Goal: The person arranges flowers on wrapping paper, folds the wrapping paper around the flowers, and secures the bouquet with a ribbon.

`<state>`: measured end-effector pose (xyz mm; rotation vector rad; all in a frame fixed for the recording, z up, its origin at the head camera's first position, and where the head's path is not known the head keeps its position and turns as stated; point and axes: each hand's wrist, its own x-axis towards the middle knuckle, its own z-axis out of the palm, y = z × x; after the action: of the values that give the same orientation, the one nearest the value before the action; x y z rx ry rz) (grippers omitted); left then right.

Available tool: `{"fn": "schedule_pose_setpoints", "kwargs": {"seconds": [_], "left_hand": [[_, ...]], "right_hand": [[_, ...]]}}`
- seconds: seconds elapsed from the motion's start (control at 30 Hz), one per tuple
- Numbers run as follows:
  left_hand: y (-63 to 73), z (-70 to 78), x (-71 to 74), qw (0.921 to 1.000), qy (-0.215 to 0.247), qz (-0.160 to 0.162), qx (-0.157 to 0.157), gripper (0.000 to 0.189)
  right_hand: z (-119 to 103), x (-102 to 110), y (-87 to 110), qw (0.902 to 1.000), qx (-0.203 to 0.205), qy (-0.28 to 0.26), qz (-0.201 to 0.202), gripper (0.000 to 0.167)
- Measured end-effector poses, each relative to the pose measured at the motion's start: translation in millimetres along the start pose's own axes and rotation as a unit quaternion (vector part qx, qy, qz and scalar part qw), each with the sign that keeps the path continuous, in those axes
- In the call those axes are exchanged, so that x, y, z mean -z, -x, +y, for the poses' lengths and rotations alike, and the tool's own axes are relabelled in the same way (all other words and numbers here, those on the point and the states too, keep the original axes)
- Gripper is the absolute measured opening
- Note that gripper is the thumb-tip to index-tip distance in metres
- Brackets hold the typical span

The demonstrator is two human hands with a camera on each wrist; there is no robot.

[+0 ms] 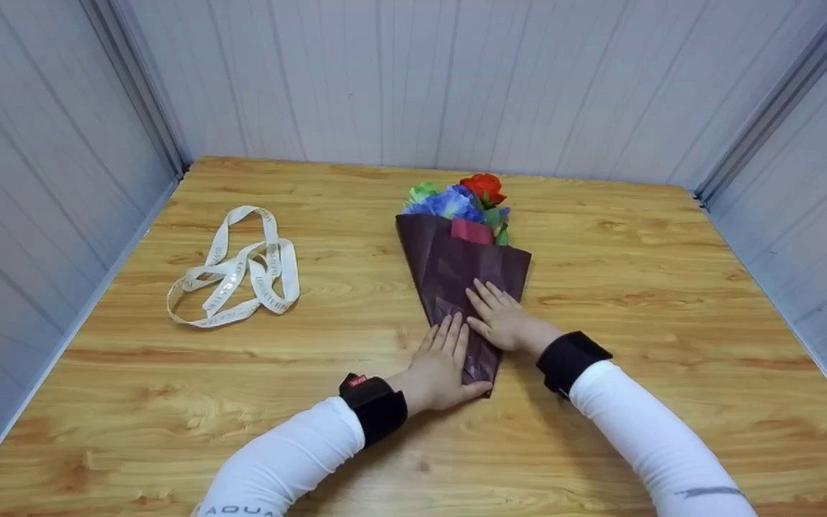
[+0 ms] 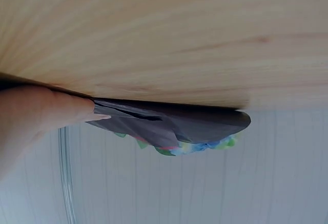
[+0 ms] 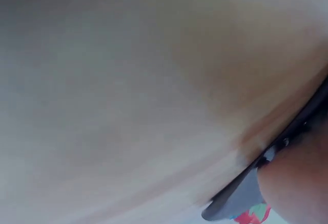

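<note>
A bouquet wrapped in dark purple paper (image 1: 449, 258) lies on the wooden table, blooms pointing to the back wall. Out of its wide end show a red flower (image 1: 484, 189), blue flowers (image 1: 453, 203) and a strip of dark pink paper (image 1: 472, 231). My left hand (image 1: 441, 366) rests with straight fingers on the lower, narrow part of the wrap. Higher up, along the right edge, my right hand (image 1: 503, 319) lies with fingers spread on the paper. In the left wrist view the dark wrap (image 2: 174, 124) reaches out past the hand. The stems are hidden inside.
Loosely looped white ribbon (image 1: 241, 276) with printed lettering lies on the left of the wooden table (image 1: 636, 287). Pale panelled walls (image 1: 413, 86) stand at the back and both sides.
</note>
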<state>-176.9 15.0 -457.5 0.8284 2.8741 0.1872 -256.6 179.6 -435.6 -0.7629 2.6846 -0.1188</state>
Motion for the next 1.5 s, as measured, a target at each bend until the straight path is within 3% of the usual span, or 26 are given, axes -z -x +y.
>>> {"fn": "schedule_pose_setpoints", "kwargs": {"seconds": [0.27,0.57,0.8,1.03,1.5], "left_hand": [[0.3,-3.0,6.2,0.9998,-0.017,0.006,0.001,0.094],[-1.7,-1.2,4.7,0.9997,-0.025,0.003,-0.001,0.094],[-3.6,0.6,2.7,0.9995,-0.032,-0.003,0.0,0.095],[-3.9,-2.5,5.5,0.9997,-0.024,0.005,0.009,0.095],[-0.8,1.0,0.2,0.9995,-0.032,0.004,0.005,0.094]], "right_hand": [[-0.3,7.5,-10.6,0.9999,-0.015,-0.001,-0.003,0.06],[8.5,11.4,-24.8,0.9986,-0.041,-0.026,0.024,0.064],[21.0,19.4,-37.0,0.9965,-0.081,-0.019,0.008,0.066],[22.3,28.6,-42.1,0.9947,-0.093,-0.044,0.004,0.069],[34.9,16.7,-49.5,0.9904,-0.127,-0.052,0.018,0.079]]}}
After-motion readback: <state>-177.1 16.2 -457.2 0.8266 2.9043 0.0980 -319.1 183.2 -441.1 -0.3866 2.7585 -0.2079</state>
